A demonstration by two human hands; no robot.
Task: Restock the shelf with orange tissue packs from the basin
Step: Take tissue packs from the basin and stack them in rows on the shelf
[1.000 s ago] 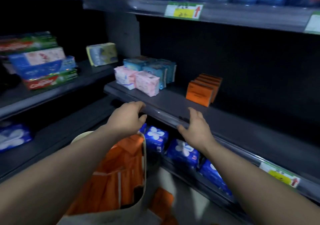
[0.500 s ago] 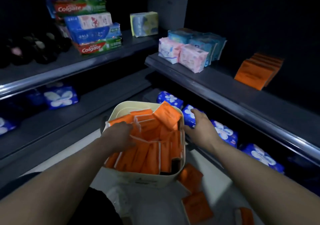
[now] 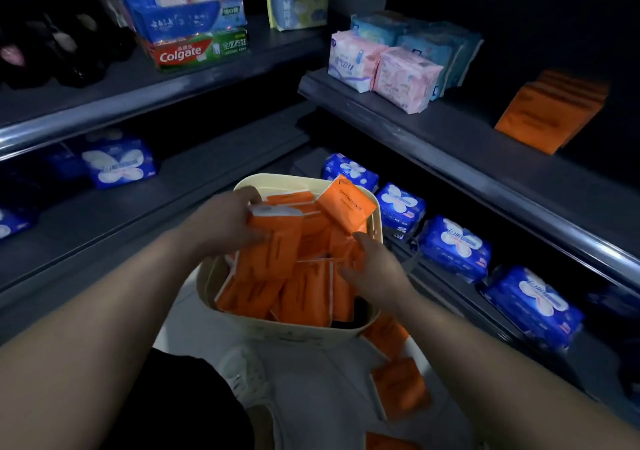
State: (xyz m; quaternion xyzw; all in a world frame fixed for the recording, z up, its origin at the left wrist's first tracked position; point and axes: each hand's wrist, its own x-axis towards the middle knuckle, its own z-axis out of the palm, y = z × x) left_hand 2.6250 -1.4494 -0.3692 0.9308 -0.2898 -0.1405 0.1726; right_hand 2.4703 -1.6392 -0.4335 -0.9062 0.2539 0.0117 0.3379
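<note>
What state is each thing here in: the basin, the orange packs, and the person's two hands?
Basin, upright, crammed full.
Packs in the basin, jumbled, many standing on edge.
Left hand, grips an orange pack at the basin's left side.
Right hand, fingers spread, touching packs, holding none.
Shelf row of orange packs, standing upright, blurred.
Spilled packs, lying loose outside the basin.

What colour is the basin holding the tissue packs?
The basin is cream, clearest in the head view.
</note>
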